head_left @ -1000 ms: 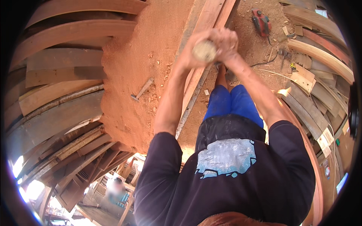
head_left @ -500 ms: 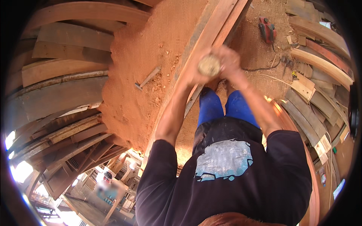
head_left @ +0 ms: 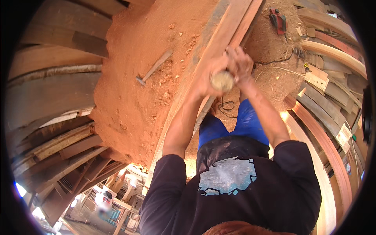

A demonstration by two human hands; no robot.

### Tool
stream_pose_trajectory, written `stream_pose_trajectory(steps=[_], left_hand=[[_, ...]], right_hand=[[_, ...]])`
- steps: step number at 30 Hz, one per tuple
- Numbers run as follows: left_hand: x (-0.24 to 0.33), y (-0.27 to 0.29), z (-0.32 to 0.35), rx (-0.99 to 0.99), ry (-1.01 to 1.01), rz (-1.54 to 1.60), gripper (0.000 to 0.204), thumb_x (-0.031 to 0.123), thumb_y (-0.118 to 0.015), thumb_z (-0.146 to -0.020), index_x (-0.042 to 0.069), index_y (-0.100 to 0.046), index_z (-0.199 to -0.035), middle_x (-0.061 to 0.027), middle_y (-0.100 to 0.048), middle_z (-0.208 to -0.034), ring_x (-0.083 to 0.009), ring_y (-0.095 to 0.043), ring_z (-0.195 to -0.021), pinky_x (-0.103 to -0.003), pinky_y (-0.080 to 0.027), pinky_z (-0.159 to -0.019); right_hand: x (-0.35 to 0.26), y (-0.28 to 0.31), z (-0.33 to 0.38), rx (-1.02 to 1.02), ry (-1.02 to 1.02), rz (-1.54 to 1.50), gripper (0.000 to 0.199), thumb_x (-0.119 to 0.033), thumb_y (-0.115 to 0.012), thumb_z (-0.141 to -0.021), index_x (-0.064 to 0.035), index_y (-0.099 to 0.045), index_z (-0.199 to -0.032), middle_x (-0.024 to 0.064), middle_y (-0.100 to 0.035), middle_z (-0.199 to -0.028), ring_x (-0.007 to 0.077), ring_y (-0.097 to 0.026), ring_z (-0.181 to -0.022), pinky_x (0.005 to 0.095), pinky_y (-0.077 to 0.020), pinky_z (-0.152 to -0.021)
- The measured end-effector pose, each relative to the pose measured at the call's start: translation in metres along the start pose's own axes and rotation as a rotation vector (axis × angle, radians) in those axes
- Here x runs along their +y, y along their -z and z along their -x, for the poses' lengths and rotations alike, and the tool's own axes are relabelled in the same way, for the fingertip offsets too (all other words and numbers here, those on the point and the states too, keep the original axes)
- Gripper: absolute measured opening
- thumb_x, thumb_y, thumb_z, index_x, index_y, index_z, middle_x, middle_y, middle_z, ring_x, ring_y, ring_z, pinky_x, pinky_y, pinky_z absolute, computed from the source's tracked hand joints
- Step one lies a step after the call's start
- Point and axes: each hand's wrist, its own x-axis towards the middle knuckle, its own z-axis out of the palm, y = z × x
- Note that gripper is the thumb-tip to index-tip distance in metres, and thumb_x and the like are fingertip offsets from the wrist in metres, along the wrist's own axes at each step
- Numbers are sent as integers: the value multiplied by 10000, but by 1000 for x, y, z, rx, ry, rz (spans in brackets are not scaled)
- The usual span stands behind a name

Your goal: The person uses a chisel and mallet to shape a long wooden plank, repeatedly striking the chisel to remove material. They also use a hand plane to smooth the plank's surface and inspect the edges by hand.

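Note:
Both of my hands are clasped around a round wooden handle point(head_left: 222, 81), whose pale cut end faces the camera. My left hand point(head_left: 206, 76) wraps its left side and my right hand point(head_left: 241, 64) its right side. The rest of the tool is hidden behind my hands. Directly beneath them a long reddish plank point(head_left: 219, 39) runs diagonally from the upper right down towards my left arm. My legs in blue trousers point(head_left: 250, 123) stand beside the plank.
A hammer-like tool point(head_left: 154, 69) lies on a mound of orange sawdust point(head_left: 133, 98) to the left. A red power tool point(head_left: 278, 17) and a black cord point(head_left: 225, 105) lie on the ground. Curved planks point(head_left: 325, 102) are stacked right and left.
My clasped hands and the handle have come down in the picture, along the plank towards my body. The view has swung slightly, so the hammer-like tool appears higher.

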Motion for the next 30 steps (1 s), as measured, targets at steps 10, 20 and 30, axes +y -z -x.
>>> stream_pose_trajectory(steps=[10, 20, 30], left_hand=[[103, -18, 199, 178, 487, -52, 240, 36, -800, -772, 79, -658, -960, -81, -662, -990, -194, -640, -963, -329, -514, -838], [24, -4, -21, -8, 2, -112, 225, 129, -841, -801, 119, -659, -932, -30, -703, -950, -176, -685, -897, -335, -564, -785], [97, -22, 217, 209, 359, -93, 238, -19, -798, -765, 113, -641, -886, -55, -684, -888, -220, -672, -865, -372, -545, -825]], right_hand=[[-148, 10, 160, -444, 127, -325, 201, -279, -701, -827, -162, -702, -990, 73, -655, -976, 277, -695, -873, 408, -570, -708], [21, -6, -2, 138, 99, 98, 224, -436, -664, -911, -217, -649, -952, 17, -601, -791, 154, -637, -656, 281, -559, -506], [-166, -6, 173, -339, -51, -335, 256, -258, -763, -698, -143, -614, -871, 89, -579, -823, 286, -665, -695, 412, -510, -551]])
